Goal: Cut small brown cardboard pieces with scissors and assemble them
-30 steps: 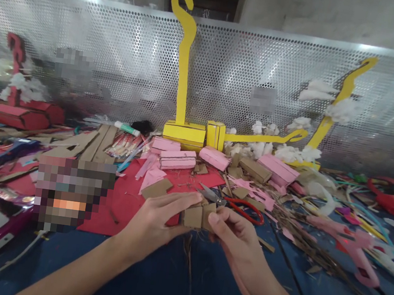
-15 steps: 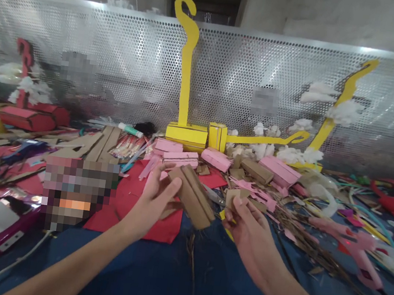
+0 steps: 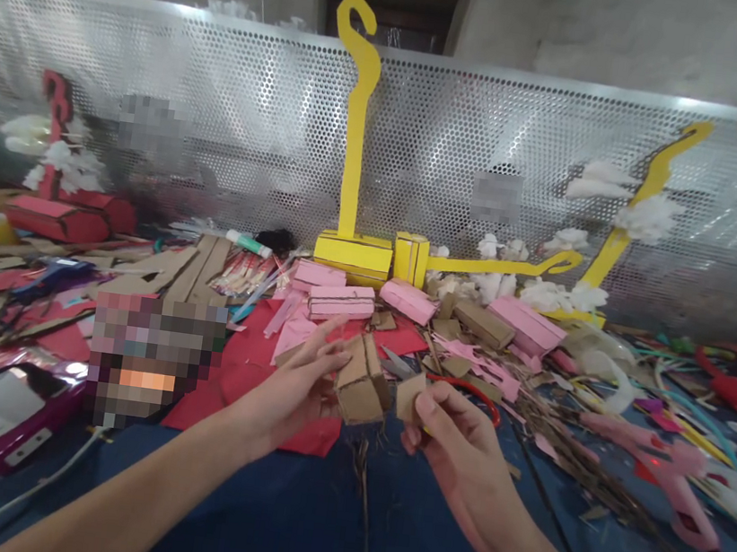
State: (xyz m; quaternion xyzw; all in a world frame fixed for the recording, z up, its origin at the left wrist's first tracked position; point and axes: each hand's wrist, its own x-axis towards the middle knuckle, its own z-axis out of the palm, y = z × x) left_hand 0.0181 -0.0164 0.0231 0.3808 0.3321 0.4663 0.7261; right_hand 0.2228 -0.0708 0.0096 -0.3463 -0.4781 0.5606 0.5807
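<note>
In the head view my left hand [image 3: 299,389] grips a small brown cardboard box [image 3: 361,379] from its left side, with one end turned towards me. My right hand [image 3: 455,441] pinches a little cardboard piece [image 3: 410,396] between thumb and fingers, just right of the box and apart from it. Behind that hand lie scissors [image 3: 472,391] with red handles, partly hidden. Beneath my left hand and forearm spreads a sheet of red paper [image 3: 249,360].
Pink paper-covered boxes [image 3: 341,302] and yellow hooked shapes [image 3: 359,130] stand along a perforated metal panel [image 3: 240,114]. A pink glue gun [image 3: 663,460] lies at right among twigs and scraps. At left sits a purple power strip [image 3: 9,428] with a cable.
The hands parted while the left turned the cardboard box and tilted it over. Now its end faces me again, and the right hand has brought the small piece back closer.
</note>
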